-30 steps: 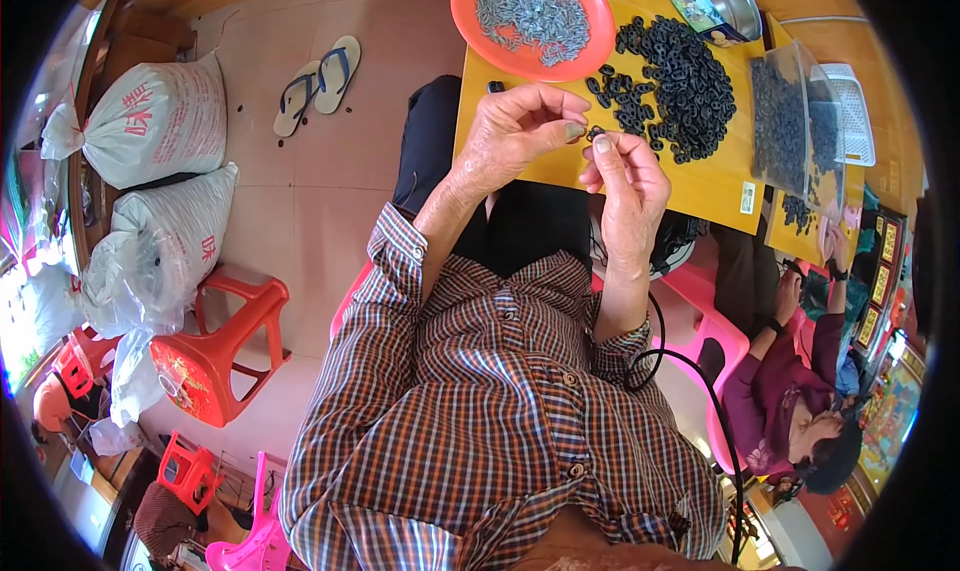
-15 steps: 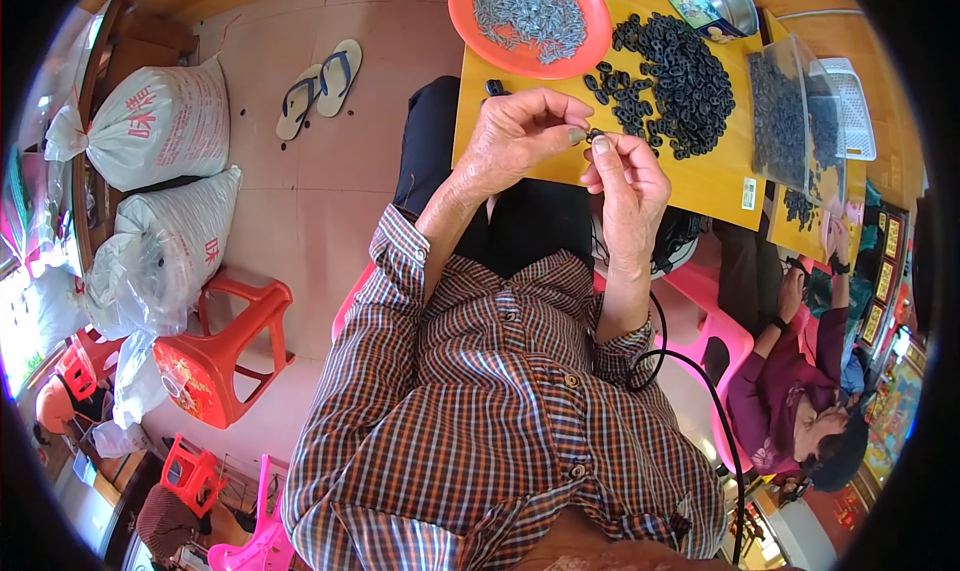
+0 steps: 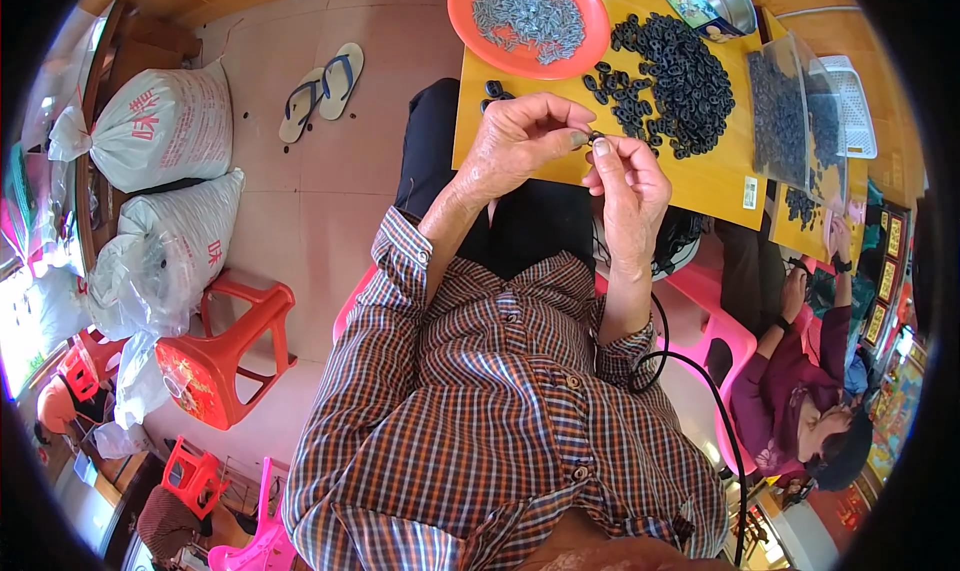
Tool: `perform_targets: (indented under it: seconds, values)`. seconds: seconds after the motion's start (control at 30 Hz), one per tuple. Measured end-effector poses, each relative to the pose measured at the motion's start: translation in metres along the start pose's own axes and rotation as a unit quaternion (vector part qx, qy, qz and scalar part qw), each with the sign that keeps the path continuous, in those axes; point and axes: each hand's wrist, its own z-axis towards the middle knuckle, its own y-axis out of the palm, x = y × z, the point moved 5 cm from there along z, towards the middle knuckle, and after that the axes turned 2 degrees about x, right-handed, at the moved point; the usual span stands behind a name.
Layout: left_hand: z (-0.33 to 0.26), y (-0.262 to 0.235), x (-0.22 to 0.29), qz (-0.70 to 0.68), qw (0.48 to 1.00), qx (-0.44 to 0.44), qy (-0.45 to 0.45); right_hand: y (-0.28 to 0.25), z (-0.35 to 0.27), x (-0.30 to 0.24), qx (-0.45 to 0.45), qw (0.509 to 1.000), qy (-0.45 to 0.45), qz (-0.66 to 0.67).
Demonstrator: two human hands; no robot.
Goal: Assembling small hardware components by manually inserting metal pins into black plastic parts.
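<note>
Above the near edge of the yellow table (image 3: pixel 735 186), both of my hands meet at a small black ring-like piece (image 3: pixel 596 137). My right hand (image 3: pixel 632 181) pinches it between thumb and forefinger. The closed thumb and forefinger of my left hand (image 3: pixel 515 146) press at its other side; whether they also hold something smaller is hidden. Just beyond lies a heap of black oval pieces (image 3: pixel 690 86) with holes in them. An orange-red plate (image 3: pixel 597 21) holds many small grey screw-like pins (image 3: pixel 530 19). A few black pieces (image 3: pixel 493 88) lie beside my left hand.
A round tin (image 3: pixel 735 6) stands at the back, and a clear plastic bin (image 3: pixel 780 111) of black pieces is at the right, beside a white basket (image 3: pixel 850 106). Another person (image 3: pixel 800 401) sits on the right. A black cable (image 3: pixel 700 366) runs past my right arm. Red stool (image 3: pixel 230 361), sacks (image 3: pixel 165 126) left.
My hands stay together at the small black piece, with a slight shift of the left fingers. More of the black pieces beside my left hand now shows.
</note>
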Motion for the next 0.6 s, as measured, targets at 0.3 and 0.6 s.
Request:
perform_targets:
  seconds: [0.3, 0.6]
  values:
    - [-0.0011, 0.002, 0.0024, -0.001, 1.0, 0.012, -0.005, 0.0005, -0.0019, -0.0051, 0.015, 0.991, -0.104, -0.079]
    - [-0.0002, 0.002, 0.0042, -0.015, 1.0, 0.012, -0.012, 0.002, 0.0003, -0.0082, 0.0, 0.99, -0.094, -0.1]
